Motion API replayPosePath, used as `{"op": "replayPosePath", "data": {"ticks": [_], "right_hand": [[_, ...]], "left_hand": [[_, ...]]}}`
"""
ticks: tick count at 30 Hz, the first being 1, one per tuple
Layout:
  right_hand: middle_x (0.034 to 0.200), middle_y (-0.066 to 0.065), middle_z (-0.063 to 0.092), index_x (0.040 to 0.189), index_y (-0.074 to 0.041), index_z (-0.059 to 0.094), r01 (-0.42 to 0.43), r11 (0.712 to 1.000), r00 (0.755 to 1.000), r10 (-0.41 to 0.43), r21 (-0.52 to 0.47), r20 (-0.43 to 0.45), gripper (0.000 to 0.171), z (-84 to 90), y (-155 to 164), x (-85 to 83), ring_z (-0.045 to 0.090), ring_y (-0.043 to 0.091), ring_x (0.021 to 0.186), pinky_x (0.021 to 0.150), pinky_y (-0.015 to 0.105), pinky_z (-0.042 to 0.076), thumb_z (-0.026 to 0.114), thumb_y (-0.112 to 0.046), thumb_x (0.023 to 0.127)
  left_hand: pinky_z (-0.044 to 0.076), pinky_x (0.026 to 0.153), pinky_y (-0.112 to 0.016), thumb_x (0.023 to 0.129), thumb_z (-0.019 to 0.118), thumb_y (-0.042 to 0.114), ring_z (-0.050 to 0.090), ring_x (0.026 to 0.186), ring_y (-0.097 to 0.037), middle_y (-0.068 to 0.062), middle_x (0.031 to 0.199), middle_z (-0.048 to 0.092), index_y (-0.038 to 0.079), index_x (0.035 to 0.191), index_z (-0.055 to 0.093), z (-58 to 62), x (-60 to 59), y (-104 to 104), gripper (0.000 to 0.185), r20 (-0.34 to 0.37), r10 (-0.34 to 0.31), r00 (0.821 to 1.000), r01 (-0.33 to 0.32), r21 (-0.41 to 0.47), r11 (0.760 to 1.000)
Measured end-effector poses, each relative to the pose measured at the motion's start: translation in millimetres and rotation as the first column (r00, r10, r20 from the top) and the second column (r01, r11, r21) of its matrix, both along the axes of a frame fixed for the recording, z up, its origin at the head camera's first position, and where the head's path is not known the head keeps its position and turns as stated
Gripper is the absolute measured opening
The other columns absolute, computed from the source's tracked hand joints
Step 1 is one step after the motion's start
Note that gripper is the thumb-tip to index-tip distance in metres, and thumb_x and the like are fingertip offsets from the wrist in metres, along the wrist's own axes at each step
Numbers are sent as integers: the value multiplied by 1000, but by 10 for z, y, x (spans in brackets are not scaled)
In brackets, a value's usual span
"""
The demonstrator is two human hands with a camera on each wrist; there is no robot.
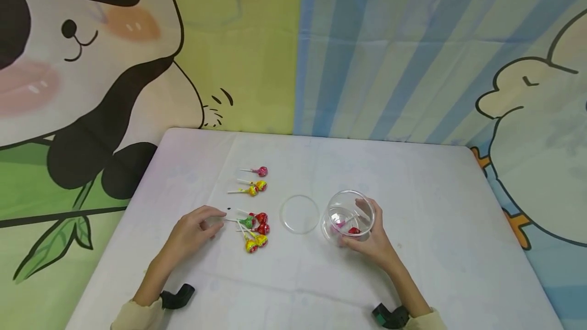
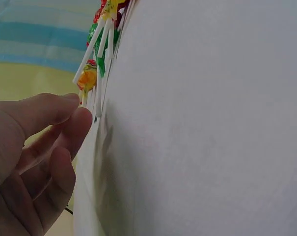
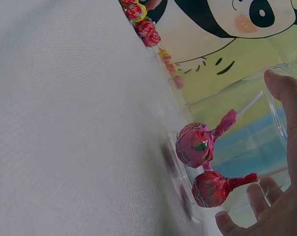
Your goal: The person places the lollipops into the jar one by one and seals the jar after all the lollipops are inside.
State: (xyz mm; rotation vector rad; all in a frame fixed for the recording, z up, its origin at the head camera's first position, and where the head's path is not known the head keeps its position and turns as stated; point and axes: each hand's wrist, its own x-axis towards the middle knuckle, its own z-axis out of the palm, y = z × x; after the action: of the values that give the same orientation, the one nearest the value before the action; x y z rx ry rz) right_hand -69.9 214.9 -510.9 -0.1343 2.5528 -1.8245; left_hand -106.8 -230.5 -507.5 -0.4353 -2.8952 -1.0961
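Note:
My right hand (image 1: 378, 241) grips a clear plastic jar (image 1: 337, 205) by its side, thumb and fingers curved round it. Through its wall in the right wrist view show a pink-wrapped lollipop (image 3: 195, 146) and a red-wrapped lollipop (image 3: 210, 189), heads at the bottom. My left hand (image 1: 194, 230) hovers by the stick ends of a bunch of lollipops, fingers loosely bent, with nothing visible between thumb and forefinger. That bunch has a green lollipop (image 1: 248, 222), red lollipops (image 1: 263, 228) and yellow lollipops (image 1: 250, 246), sticks pointing mostly left.
Farther back lie a pink lollipop (image 1: 262, 171) and two yellow lollipops (image 1: 261, 185). A clear round lid (image 1: 300, 196) lies flat between the bunch and the jar. The white-covered table (image 1: 293, 289) meets a cartoon-printed cloth (image 1: 257, 65) at the back.

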Motion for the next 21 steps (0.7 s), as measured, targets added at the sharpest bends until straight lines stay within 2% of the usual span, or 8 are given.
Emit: {"op": "replayPosePath", "data": {"ticks": [6,12,16,21], "right_hand": [[152,12,32,148,-18,14,4,1000,1000,-4,3,1,108,-1,4,-5,31,40,140,110,68,21,86,-8,68],[152,15,32,148,-19,15,1,1000,1000,-1,18,-4,107,-29,8,1,37,47,135,107,68,29,86,-9,69],[152,18,31,148,-18,14,-3,1000,1000,3,15,-11,108,-37,3,4,36,47,136,108,69,26,87,-9,68],[153,19,30,149,-19,14,-6,1000,1000,7,6,-16,108,-27,7,2,35,48,136,108,69,26,86,-8,69]], "left_hand": [[39,53,-20,82,78,20,47,56,-1,4,100,69,19,106,73,-92,-142,6,24,85,-32,996,35,-43,998],[39,57,-19,82,77,17,47,67,-4,6,96,67,20,96,76,-141,-189,80,14,72,-31,997,38,-97,995],[38,58,-20,82,77,17,47,68,-6,9,90,65,21,90,75,-156,-192,112,9,75,-7,997,16,-120,993],[38,61,-21,85,74,16,49,71,-9,4,89,66,17,93,72,-161,-182,108,8,82,30,996,-22,-95,995]]}}
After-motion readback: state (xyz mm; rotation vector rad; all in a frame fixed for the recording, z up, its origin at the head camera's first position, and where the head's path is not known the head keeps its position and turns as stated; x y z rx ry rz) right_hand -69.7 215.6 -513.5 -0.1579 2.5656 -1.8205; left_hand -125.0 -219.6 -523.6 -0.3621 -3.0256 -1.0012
